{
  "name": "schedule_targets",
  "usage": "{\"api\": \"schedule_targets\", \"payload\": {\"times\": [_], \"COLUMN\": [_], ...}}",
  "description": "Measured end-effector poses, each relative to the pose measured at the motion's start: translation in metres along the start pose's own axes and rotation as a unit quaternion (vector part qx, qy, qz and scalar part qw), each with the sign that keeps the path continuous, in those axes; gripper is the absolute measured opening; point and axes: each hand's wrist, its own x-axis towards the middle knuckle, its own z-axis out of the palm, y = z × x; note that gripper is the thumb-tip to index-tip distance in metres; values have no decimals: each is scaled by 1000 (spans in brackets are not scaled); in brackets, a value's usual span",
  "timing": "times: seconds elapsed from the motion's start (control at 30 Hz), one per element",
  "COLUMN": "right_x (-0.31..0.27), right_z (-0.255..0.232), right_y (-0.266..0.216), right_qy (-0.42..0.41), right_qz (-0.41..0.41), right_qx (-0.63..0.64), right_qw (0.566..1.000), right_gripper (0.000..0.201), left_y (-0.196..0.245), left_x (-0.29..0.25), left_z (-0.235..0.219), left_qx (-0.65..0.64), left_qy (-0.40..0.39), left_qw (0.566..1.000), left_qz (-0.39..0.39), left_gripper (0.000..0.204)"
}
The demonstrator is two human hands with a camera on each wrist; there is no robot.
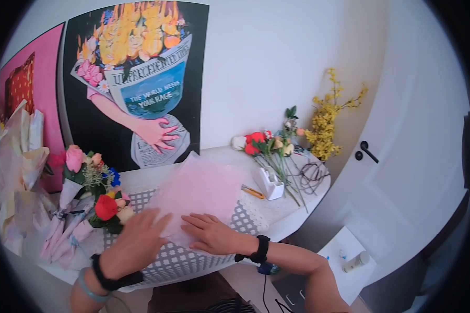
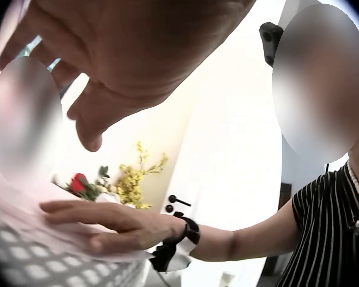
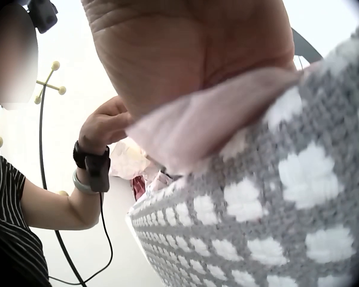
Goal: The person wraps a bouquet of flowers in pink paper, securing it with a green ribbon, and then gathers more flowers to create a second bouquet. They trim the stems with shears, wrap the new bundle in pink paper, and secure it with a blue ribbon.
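A pale pink wrapping sheet (image 1: 206,182), thin and partly see-through, lies over a grey cloth with white checks (image 1: 175,263). My right hand (image 1: 209,233) rests on its near part, palm down with the fingers extended. In the right wrist view, the near edge of the pink sheet (image 3: 209,116) curls up under that palm. My left hand (image 1: 138,242) is blurred at the sheet's left side, its fingers loosely extended. The left wrist view shows the left hand (image 2: 125,54) raised above the sheet, with nothing in its grasp.
Wrapped flower bouquets (image 1: 70,229) and a red rose (image 1: 106,207) stand at the left. Beyond the sheet are a yellow cutter (image 1: 253,192), a white tape dispenser (image 1: 270,183) and loose stemmed flowers (image 1: 256,142). Yellow blossoms (image 1: 325,130) stand near the door (image 1: 402,198). A poster (image 1: 156,88) leans behind.
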Motion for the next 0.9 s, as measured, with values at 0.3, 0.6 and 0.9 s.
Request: {"api": "schedule_targets", "payload": {"times": [0.3, 0.6, 0.9], "right_x": [-98, -172, -122], "right_z": [-134, -103, -126], "right_y": [98, 169, 128], "right_qy": [209, 157, 364], "right_qz": [399, 550, 437], "right_qx": [-192, -237, 226], "right_qw": [872, 785, 791], "right_gripper": [17, 15, 8], "left_y": [2, -29, -29], "left_x": [84, 83, 85], "left_z": [90, 104, 110], "left_qx": [-124, -183, -210], "left_qy": [-93, -100, -47], "left_qw": [988, 977, 976], "left_qz": [9, 36, 37], "left_gripper": [38, 35, 35]}}
